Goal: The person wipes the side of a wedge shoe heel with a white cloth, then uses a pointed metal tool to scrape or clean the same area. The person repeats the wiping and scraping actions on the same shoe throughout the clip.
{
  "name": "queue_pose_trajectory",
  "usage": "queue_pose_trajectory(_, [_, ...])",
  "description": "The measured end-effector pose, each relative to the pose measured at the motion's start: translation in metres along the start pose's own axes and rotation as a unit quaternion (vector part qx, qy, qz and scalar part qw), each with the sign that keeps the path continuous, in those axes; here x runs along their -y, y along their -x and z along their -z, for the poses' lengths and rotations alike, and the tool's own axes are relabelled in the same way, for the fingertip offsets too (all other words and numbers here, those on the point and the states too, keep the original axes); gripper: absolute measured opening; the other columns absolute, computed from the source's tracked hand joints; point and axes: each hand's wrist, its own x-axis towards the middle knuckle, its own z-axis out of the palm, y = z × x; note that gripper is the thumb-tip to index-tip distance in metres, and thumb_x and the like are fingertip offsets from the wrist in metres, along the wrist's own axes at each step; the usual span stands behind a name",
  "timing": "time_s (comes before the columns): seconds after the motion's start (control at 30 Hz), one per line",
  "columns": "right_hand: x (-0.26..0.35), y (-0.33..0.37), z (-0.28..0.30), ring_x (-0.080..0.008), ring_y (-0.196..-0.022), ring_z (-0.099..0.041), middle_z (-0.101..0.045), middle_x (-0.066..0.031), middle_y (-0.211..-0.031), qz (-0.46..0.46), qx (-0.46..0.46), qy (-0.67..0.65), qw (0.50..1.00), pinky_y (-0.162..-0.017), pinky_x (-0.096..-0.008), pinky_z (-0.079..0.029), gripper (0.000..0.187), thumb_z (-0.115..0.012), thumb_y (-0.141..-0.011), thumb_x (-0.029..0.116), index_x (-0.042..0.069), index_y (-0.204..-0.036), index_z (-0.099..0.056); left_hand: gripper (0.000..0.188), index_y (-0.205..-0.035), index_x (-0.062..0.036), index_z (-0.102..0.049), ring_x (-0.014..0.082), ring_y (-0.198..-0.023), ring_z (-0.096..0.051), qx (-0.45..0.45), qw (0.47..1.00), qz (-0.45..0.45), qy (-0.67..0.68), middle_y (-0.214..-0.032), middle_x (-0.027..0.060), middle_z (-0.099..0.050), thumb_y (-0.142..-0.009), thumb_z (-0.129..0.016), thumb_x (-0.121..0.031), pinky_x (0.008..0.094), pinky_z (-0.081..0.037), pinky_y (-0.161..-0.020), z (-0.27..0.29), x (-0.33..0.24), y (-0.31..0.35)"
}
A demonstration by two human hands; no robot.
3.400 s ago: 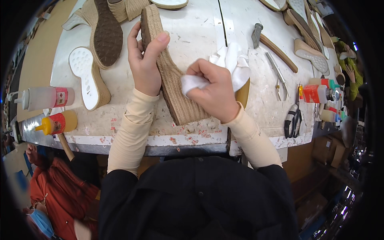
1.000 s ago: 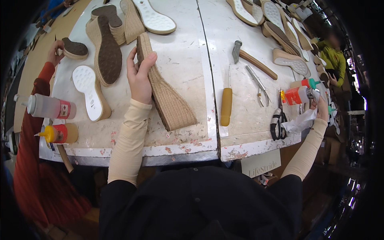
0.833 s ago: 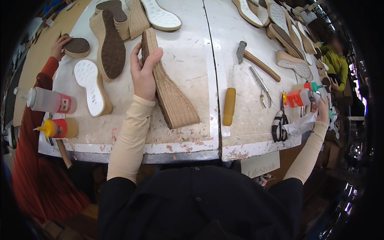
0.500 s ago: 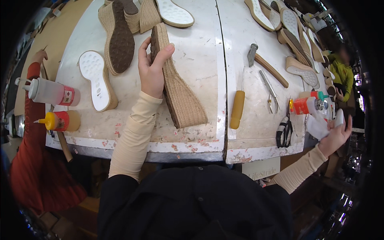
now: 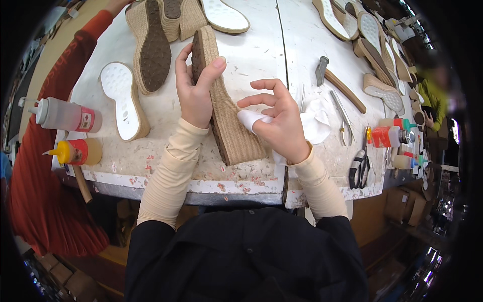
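Observation:
My left hand (image 5: pixel 197 100) is closed around the toe end of a woven-rope wedge sole (image 5: pixel 234 128), thumb on the near side. The sole is tilted on its edge, with its brown tread turned left and its thick heel end low toward me. My right hand (image 5: pixel 284 123) is beside the heel side, fingers bent and apart, with a white cloth (image 5: pixel 317 122) wrapped over its thumb and trailing behind the palm. The covered thumb is at the rope side; I cannot tell whether it presses on it. A yellow-handled tool is mostly hidden behind this hand and cloth.
More wedge soles (image 5: pixel 121 103) lie at left, far and far right. A hammer (image 5: pixel 344 89), metal dividers (image 5: pixel 343 118) and scissors (image 5: pixel 359 168) are at right. Squeeze bottles (image 5: pixel 65 115) stand at left, near a co-worker's red sleeve (image 5: pixel 75 60). Red bottles (image 5: pixel 386 136) lie right.
My right hand has come in from the far right with the white cloth to the wedge sole. My left hand keeps its hold. The co-worker's red sleeve reaches farther forward.

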Motion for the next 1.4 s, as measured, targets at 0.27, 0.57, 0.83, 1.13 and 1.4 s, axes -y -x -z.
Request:
queue_pose_trajectory(0.27, [-0.010, 0.004, -0.014, -0.0067, -0.070, -0.060, -0.067, -0.0107, -0.089, 0.027, -0.030, 0.001, 0.999, -0.060, -0.0183, -0.046, 0.044, -0.065, -0.075, -0.005, 0.000, -0.114, -0.046, 0.068, -0.131, 0.0046, -0.036, 0.0141, -0.088, -0.057, 0.000, 1.000, -0.002, -0.014, -0.101, 0.0114, -0.057, -0.080, -0.072, -0.023, 0.0249, -0.047, -0.079, 0.000, 0.000, 0.001])
queue_pose_trajectory(0.57, [-0.010, 0.005, -0.014, -0.0067, -0.071, -0.059, -0.066, -0.0074, -0.083, 0.016, -0.034, 0.002, 0.999, -0.063, -0.0186, -0.047, 0.044, -0.065, -0.075, -0.005, 0.001, -0.115, -0.045, 0.070, -0.131, 0.0048, -0.035, 0.0132, -0.085, -0.056, 0.004, 1.000, 0.010, -0.018, -0.098, 0.0106, -0.056, -0.080, -0.072, -0.024, 0.0245, -0.046, -0.076, 0.000, 0.003, 0.004])
queue_pose_trajectory(0.83, [-0.009, 0.003, -0.010, -0.0066, -0.070, -0.058, -0.064, -0.0068, -0.082, 0.020, -0.009, 0.013, 1.000, -0.061, -0.0187, -0.046, 0.046, -0.063, -0.075, -0.006, 0.001, -0.116, -0.045, 0.071, -0.132, 0.0049, -0.035, 0.0133, -0.084, -0.055, -0.001, 1.000, 0.026, -0.012, -0.097, 0.0109, -0.056, -0.080, -0.072, -0.025, 0.0237, -0.045, -0.076, -0.001, 0.004, 0.004])
queue_pose_trajectory(1.13, [-0.015, 0.000, -0.007, -0.0069, -0.071, -0.059, -0.063, -0.0062, -0.084, 0.038, 0.003, -0.001, 0.999, -0.060, -0.0188, -0.046, 0.045, -0.063, -0.075, -0.007, 0.000, -0.116, -0.046, 0.071, -0.133, 0.0042, -0.034, 0.0130, -0.086, -0.053, -0.002, 0.999, 0.026, -0.019, -0.095, 0.0092, -0.056, -0.081, -0.071, -0.028, 0.0244, -0.044, -0.078, -0.002, 0.007, 0.005])
queue_pose_trajectory(1.4, [-0.017, 0.000, -0.006, -0.0057, -0.067, -0.057, -0.061, -0.0047, -0.078, 0.081, 0.008, -0.009, 0.997, -0.057, -0.0191, -0.044, 0.043, -0.065, -0.075, -0.006, 0.000, -0.114, -0.048, 0.072, -0.133, 0.0039, -0.034, 0.0124, -0.084, -0.053, 0.003, 0.999, 0.025, -0.030, -0.093, 0.0084, -0.056, -0.080, -0.071, -0.029, 0.0240, -0.043, -0.077, -0.001, 0.006, 0.005])
